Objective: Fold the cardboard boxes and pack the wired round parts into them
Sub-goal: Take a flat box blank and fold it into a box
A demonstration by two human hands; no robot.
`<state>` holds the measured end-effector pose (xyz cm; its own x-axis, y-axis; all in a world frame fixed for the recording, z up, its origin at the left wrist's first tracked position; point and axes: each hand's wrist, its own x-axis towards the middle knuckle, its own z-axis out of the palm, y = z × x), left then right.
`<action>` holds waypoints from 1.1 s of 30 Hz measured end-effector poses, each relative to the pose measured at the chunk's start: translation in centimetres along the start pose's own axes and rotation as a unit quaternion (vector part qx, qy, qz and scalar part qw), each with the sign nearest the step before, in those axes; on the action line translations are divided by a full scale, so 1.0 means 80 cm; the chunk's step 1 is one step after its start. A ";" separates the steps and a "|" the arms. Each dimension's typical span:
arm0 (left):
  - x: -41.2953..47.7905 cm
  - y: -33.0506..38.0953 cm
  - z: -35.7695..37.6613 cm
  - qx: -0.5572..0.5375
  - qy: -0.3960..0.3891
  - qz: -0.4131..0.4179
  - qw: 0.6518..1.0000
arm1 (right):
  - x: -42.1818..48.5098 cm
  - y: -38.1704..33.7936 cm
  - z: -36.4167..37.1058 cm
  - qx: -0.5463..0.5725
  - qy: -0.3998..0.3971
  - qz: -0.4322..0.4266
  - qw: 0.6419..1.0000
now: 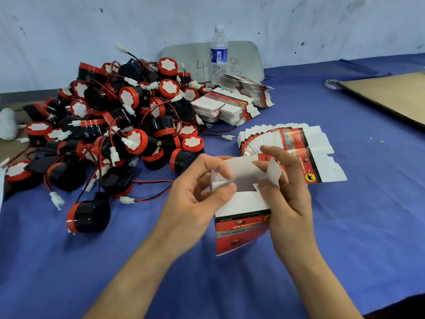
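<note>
Both hands on red-white box point(241, 226) | left hand point(195, 194) pinches flap | right hand point(289, 196) grips side (top open)

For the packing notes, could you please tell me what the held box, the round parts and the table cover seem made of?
Box: thin paperboard, white inside, glossy red print outside; it creases sharply.
Round parts: likely shiny black and red plastic, with highlights.
Table cover: matte blue cloth, probably; it wrinkles at the back.

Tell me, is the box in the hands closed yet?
Open. The box has white flaps sticking out, a gap showing between them. Left hand and right hand pinch flaps.
</note>
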<state>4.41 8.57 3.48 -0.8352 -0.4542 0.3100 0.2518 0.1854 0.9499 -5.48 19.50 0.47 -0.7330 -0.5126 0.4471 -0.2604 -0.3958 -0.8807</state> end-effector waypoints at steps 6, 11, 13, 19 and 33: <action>0.008 0.005 -0.014 0.077 -0.038 -0.009 0.996 | 0.002 0.000 0.001 0.059 -0.018 0.025 0.998; 0.009 0.000 -0.010 0.038 -0.011 -0.040 0.998 | 0.004 0.003 0.000 0.036 -0.012 0.014 0.999; 0.010 0.000 -0.010 0.045 0.001 -0.046 0.998 | 0.004 0.005 -0.001 0.035 -0.011 0.008 0.999; 0.014 0.005 -0.017 0.168 0.059 -0.021 0.984 | 0.005 0.005 0.001 0.026 -0.018 0.006 0.999; 0.005 0.007 -0.014 0.337 0.138 0.012 0.931 | -0.002 0.016 0.000 -0.086 -0.006 -0.030 0.996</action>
<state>4.75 7.51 4.18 -0.6520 -0.6327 0.4179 -0.1734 0.6609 0.7302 -5.70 19.05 -0.76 -0.7056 -0.5015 0.5007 -0.4079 -0.2903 -0.8656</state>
